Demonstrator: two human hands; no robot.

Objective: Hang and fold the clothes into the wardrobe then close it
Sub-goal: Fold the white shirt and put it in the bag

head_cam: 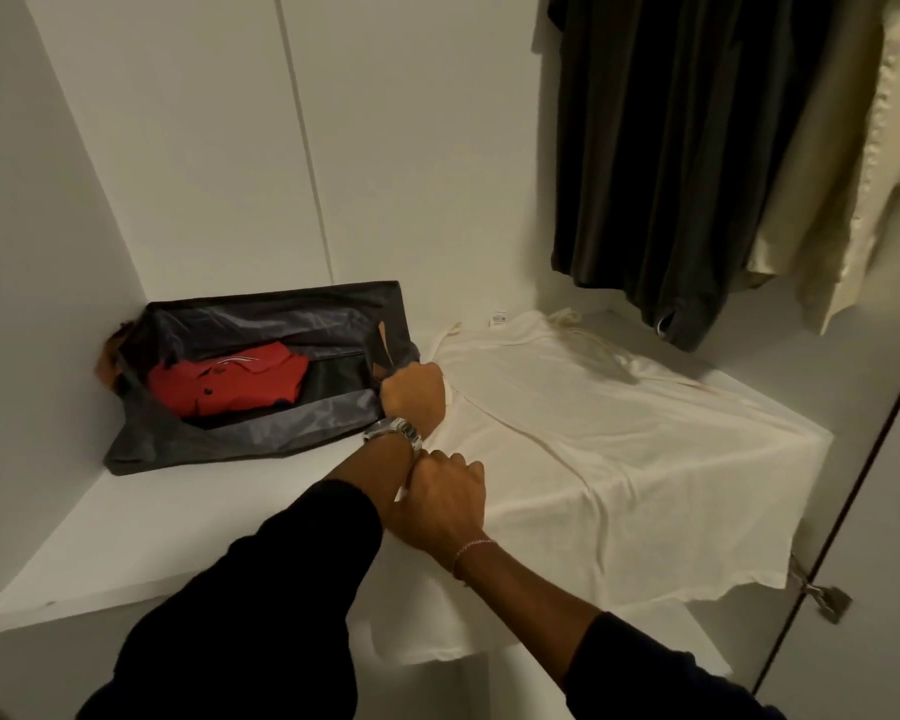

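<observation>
Inside an open wardrobe, a cream T-shirt (593, 459) lies spread across the right of the white shelf (178, 537), its near hem hanging over the front edge below dark hanging clothes (671, 163). A grey fabric bin (250, 433) holding a red polo shirt (230, 379) sits far left. The left hand (414, 392) clutches the shirt's left edge beside the bin; the right hand (445, 498), nearer, grips the same edge. A hard pull could drag the overhanging shirt off, or knock the bin.

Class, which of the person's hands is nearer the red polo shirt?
Left. The left hand is at the grey bag's edge beside the red polo shirt; the right hand lies farther off, on the white shirt.
</observation>
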